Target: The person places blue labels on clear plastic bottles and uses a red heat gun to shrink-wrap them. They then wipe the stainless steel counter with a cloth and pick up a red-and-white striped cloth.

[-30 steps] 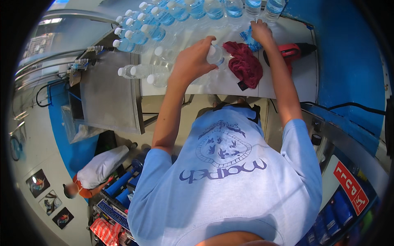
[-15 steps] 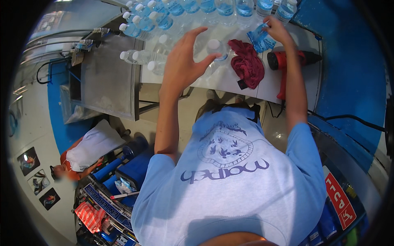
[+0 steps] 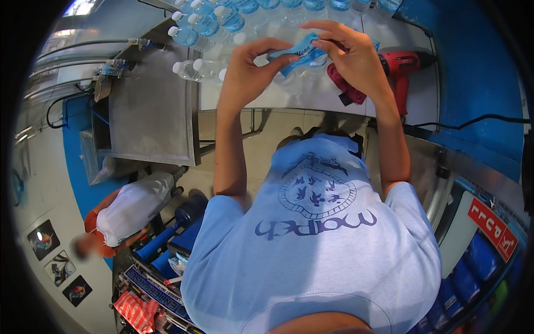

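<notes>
A blue printed bottle label sleeve [image 3: 296, 57] is stretched between my hands above the white table [image 3: 278, 101]. My left hand [image 3: 248, 73] pinches one end between thumb and fingers. With thumb and forefinger, my right hand [image 3: 359, 62] grips the other end. A clear bottle behind the sleeve is mostly hidden. Beside my right hand lies a dark red cloth [image 3: 347, 91], partly covered by that hand. To its right rests a red and black heat gun [image 3: 396, 65]. Labelled bottles [image 3: 203, 25] stand in rows along the far side; unlabelled bottles [image 3: 207, 68] lie left of my left hand.
A metal-topped table [image 3: 150, 106] adjoins on the left. The heat gun's black cord [image 3: 478, 120] runs off to the right along a blue wall [image 3: 473, 61]. Another person [image 3: 136, 209] in white and orange is at the lower left, near crowded blue gear.
My right hand has brought a label sleeve leftward from beside the cloth. My left hand, open before, has closed on its other end. The view has shifted slightly.
</notes>
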`<action>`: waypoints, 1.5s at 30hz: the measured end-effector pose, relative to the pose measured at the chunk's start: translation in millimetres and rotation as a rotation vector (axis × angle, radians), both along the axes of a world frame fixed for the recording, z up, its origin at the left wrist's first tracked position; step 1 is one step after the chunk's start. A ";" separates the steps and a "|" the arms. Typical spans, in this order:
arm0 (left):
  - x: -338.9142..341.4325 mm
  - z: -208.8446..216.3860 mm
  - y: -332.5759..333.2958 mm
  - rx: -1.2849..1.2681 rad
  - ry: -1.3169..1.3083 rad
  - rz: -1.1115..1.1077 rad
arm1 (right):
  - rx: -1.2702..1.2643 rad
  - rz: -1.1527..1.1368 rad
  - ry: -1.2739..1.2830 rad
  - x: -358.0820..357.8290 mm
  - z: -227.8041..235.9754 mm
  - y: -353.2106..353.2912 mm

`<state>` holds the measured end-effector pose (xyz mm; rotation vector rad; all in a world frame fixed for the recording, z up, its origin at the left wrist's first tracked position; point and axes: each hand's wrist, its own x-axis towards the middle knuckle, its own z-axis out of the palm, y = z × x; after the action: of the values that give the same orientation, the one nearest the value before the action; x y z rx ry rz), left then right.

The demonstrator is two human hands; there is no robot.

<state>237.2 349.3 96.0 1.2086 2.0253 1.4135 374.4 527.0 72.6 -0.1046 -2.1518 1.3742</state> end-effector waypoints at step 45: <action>-68.3 10.7 -101.0 0.090 0.780 0.067 | 1.080 0.284 0.003 -140.2 29.0 -48.8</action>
<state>168.9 248.3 106.8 1.9720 2.5153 1.1653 234.2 478.2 101.6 0.6281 -2.6663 0.1748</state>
